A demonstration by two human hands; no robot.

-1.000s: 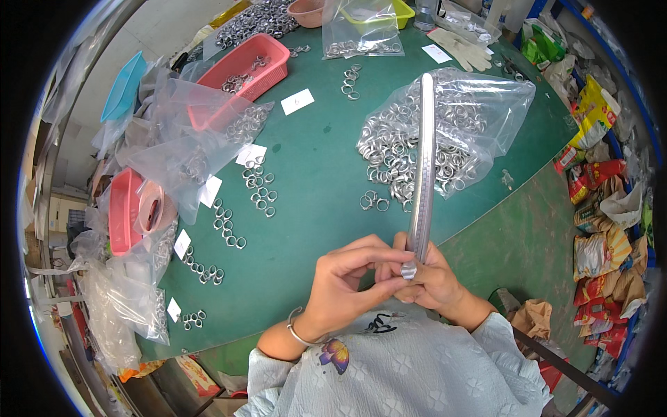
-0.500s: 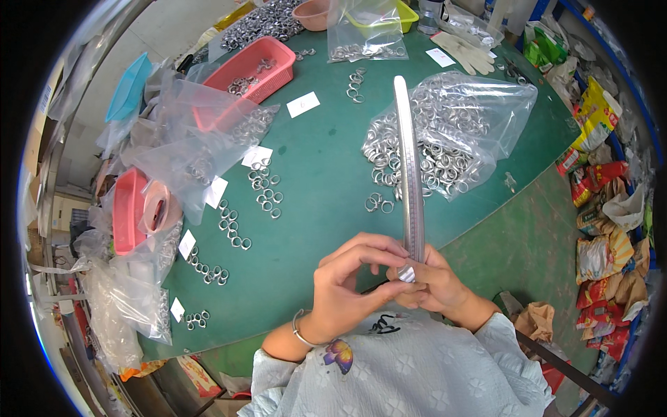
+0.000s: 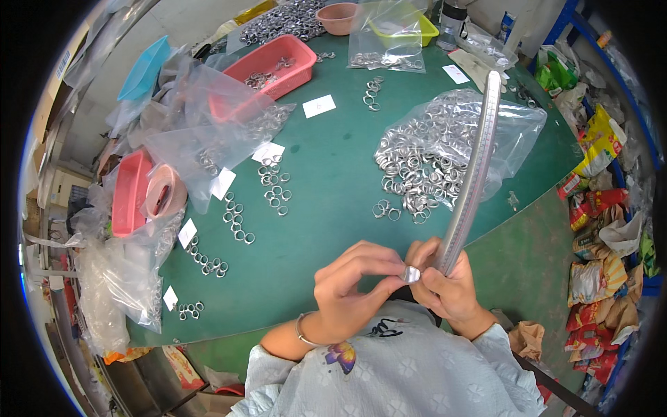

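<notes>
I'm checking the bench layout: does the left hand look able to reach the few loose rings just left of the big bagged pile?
Probably yes: only green tabletop shows between the left hand and the loose rings, though that hand holds a silver ring.

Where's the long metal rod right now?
In the head view, the metal rod is right of centre, held at its lower end by the right hand, its upper part crossing in front of the clear bag of rings.

The ring (image 3: 412, 275) and rod (image 3: 467, 207) look smooth, glossy metal.
</notes>
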